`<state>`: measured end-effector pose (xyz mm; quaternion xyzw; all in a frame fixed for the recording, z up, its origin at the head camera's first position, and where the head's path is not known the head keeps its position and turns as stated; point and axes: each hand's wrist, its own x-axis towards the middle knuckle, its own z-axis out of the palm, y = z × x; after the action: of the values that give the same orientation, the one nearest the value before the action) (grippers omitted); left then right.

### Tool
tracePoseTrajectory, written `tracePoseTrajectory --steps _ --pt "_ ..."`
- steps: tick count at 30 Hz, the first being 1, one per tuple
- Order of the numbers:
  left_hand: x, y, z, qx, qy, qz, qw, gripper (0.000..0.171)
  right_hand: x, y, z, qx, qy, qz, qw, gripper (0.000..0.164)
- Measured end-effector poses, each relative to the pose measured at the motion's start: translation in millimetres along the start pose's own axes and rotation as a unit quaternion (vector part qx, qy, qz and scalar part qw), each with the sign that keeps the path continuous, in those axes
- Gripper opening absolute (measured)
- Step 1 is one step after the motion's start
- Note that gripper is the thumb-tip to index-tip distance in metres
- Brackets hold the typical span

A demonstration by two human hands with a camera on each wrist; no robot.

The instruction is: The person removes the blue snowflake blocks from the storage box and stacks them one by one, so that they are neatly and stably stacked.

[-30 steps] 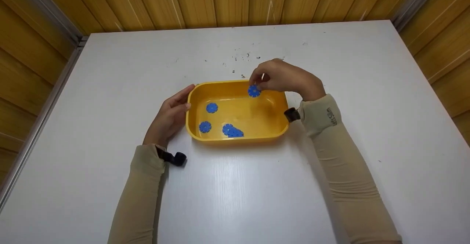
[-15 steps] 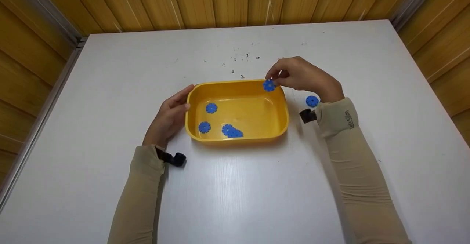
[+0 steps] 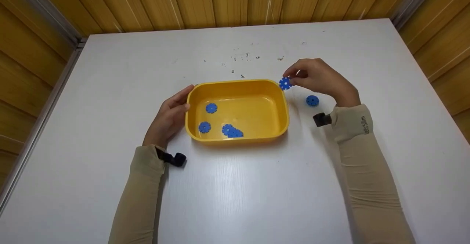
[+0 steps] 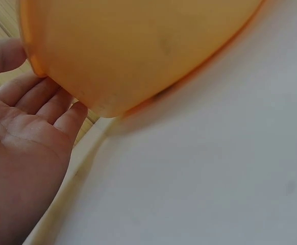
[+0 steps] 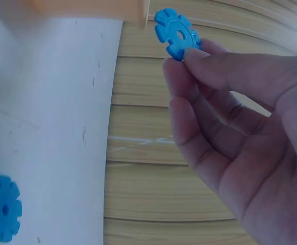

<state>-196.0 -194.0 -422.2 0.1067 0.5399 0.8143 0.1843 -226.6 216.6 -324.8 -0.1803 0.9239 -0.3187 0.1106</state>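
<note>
Wooden plank walls (image 3: 235, 2) close in a white tabletop (image 3: 235, 185), which bears a few dark specks near its far edge. At its middle stands a yellow rectangular tub (image 3: 283, 106) with rounded corners, the biggest thing on it. The person's left hand (image 3: 169, 117) lies against the tub's left wall, its fingers (image 4: 46, 99) straight and relaxed along the plastic, thumb at the rim. The right hand (image 3: 321, 80) hovers just beyond the tub's far right corner; its thumb and forefinger are pinched on a blue gear-shaped disc (image 3: 285, 83), held on edge above the tabletop close to the tub's rim, as the right wrist view also shows (image 5: 177, 34). A second blue disc (image 3: 312, 100) lies flat on the tabletop to the right of the tub, near the right wrist. Inside the tub lie more blue discs: one toward the left (image 3: 211, 108), one near the front left corner (image 3: 205, 127), and an overlapping pair at the front wall (image 3: 232, 130). Both forearms wear beige sleeves with a small black camera at each wrist.
</note>
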Motion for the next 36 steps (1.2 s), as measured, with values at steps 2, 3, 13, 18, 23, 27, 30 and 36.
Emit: tracePoseTrajectory --steps 2,3,13,18,23,27,30,36 --pt "-0.2 0.2 0.5 -0.001 0.002 -0.002 1.0000 0.056 -2 5 -1 0.000 0.000 0.010 1.000 0.023" --pt "-0.2 0.2 0.5 -0.002 0.002 -0.002 1.0000 0.057 -3 7 -1 -0.001 0.000 0.013 1.000 0.024" --pt "-1.3 1.2 1.0 -0.001 -0.004 0.002 1.0000 0.055 -15 27 -4 0.004 -0.002 0.059 0.998 0.025" --pt "-1.9 0.3 1.1 0.007 -0.003 0.010 0.9999 0.057 -21 37 -4 -0.002 -0.010 0.084 0.996 0.027" --pt "-2.0 0.4 1.3 0.011 -0.003 0.009 0.9999 0.056 -26 47 -4 -0.007 -0.019 0.102 0.995 0.028" --pt "-1.6 0.5 1.4 0.011 -0.004 0.009 0.9999 0.056 -29 55 -4 -0.009 -0.021 0.116 0.993 0.028" --pt "-1.4 0.6 1.3 0.006 -0.004 0.009 0.9999 0.056 -31 59 -5 -0.013 -0.025 0.128 0.991 0.029" --pt "-1.1 1.0 1.2 0.000 -0.004 0.008 1.0000 0.057 -32 66 -6 -0.012 -0.031 0.143 0.989 0.030"
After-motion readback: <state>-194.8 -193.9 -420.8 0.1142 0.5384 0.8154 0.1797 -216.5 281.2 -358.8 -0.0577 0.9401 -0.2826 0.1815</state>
